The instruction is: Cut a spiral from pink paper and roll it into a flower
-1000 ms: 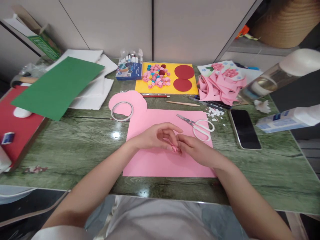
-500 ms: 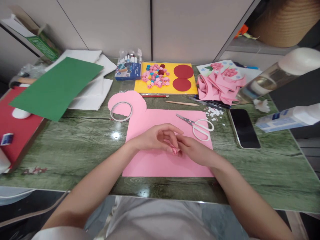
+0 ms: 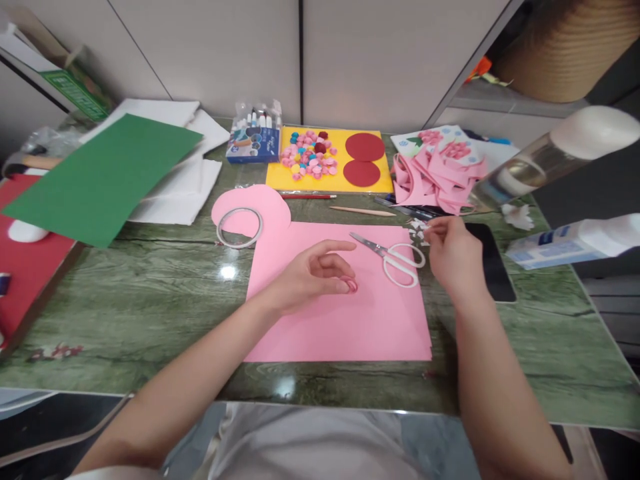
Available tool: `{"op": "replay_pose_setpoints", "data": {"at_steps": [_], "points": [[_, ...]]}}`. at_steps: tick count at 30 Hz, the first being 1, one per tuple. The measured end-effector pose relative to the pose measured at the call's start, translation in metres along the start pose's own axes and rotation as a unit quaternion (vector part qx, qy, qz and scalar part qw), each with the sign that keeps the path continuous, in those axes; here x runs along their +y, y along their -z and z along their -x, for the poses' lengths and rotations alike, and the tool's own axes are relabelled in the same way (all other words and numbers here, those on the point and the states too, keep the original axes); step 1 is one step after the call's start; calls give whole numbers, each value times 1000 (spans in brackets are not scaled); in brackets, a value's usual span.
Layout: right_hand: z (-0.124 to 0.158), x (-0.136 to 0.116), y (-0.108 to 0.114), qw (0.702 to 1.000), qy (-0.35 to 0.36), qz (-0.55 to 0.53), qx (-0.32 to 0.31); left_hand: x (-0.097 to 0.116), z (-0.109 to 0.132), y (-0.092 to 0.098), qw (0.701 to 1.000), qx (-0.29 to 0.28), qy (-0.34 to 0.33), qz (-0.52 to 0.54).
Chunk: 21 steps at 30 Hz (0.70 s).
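My left hand [image 3: 315, 277] pinches a small coil of pink paper [image 3: 351, 285] between thumb and fingertips, above pink paper sheets [image 3: 320, 337]. My right hand [image 3: 455, 253] is out to the right, its fingers closed together beside a scatter of white paper scraps [image 3: 416, 233]. Whatever lies between those fingertips is too small to make out. Scissors [image 3: 393, 257] with white handles lie on the pink sheets between my hands, blades apart. A roll of tape [image 3: 240, 228] rests partly on a pink paper cutout [image 3: 270, 203] at the upper left of the sheets.
Behind, small coloured paper coils [image 3: 310, 157] and two dark red discs [image 3: 365, 147] sit on a yellow sheet [image 3: 335, 187]. Pink offcuts [image 3: 440, 177] are piled to the right. A phone [image 3: 495, 267] lies partly behind my right hand. Green paper [image 3: 105, 177] lies left.
My right hand has left my left hand and moved right and away from me, to the white scraps. My left hand keeps the pink paper coil.
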State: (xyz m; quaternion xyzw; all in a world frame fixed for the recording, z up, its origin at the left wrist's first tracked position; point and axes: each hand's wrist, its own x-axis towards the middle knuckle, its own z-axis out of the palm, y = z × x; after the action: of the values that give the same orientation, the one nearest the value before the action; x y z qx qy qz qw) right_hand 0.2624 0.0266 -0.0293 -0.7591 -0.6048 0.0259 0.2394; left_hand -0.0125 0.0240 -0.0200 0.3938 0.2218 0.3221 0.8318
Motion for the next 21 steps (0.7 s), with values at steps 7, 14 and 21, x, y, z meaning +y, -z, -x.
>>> {"op": "replay_pose_setpoints", "data": {"at_steps": [7, 14, 21], "points": [[8, -17, 3, 997, 55, 23, 49, -4, 0, -8, 992, 115, -32, -38], [46, -84, 19, 948, 217, -202, -117, -5, 5, -20, 953, 189, -102, -216], [51, -86, 15, 937, 295, -155, -106, -8, 12, -16, 865, 125, -205, -441]]}}
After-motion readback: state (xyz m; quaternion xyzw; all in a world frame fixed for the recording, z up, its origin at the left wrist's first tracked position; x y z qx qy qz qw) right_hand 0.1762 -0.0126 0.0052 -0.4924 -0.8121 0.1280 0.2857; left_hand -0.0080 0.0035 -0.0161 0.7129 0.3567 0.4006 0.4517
